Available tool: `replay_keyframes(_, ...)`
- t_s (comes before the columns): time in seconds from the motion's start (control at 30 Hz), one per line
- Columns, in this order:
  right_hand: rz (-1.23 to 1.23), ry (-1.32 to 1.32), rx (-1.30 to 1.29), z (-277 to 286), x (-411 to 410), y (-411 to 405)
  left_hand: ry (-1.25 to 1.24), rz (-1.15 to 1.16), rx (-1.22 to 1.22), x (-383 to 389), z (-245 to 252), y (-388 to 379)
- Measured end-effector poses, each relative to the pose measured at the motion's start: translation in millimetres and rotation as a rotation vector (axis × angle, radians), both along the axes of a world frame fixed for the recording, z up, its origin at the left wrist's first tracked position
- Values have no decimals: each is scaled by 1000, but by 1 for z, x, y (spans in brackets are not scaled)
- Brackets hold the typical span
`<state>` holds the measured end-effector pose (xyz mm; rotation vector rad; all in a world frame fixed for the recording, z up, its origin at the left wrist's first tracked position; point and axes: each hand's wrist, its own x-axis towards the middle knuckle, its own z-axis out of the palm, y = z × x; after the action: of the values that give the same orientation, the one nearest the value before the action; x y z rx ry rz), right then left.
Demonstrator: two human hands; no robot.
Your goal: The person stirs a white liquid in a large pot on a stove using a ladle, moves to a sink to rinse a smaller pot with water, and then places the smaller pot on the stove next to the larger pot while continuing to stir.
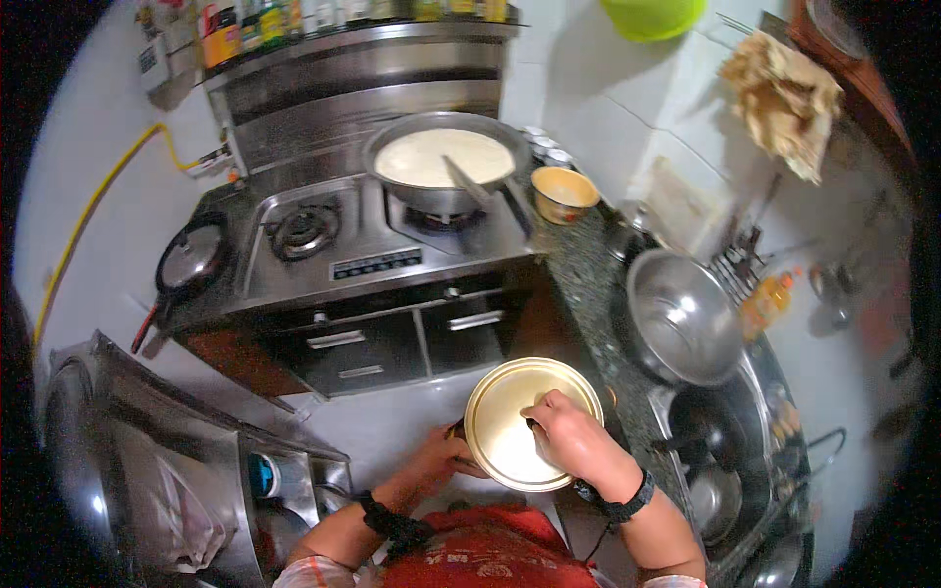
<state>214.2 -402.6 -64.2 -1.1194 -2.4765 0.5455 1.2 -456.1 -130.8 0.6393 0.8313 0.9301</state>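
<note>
A round gold-coloured metal lid is held in front of my body, over the floor. My right hand grips the dark knob at its middle. At the lid's left edge my left hand is closed round something dark, perhaps a handle; whatever lies under the lid is hidden. On the stove's right burner stands a large metal pan of creamy white liquid, with a flat utensil leaning in it. An orange-yellow bowl sits on the counter to the pan's right.
A lidded frying pan lies left of the bare left burner. On the right counter, a large steel bowl stands beside the sink, which holds a dark pan. Steel racks or bins stand at lower left.
</note>
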Motion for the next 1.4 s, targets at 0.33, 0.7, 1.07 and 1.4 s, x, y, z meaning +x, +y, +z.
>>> replay_keyframes(0.33,175,150,-182,50,-104,84,13,405,28,-123,-4,64)
replay_keyframes(0.7,6,-119,-715,-15,-117,195,66,872,87,-273,31,168)
replay_keyframes(1.07,-413,175,-866,-132,-129,233,40,997,135,-417,11,268)
replay_keyframes(1.4,-415,228,-817,-160,-185,242,75,980,133,-476,-13,338)
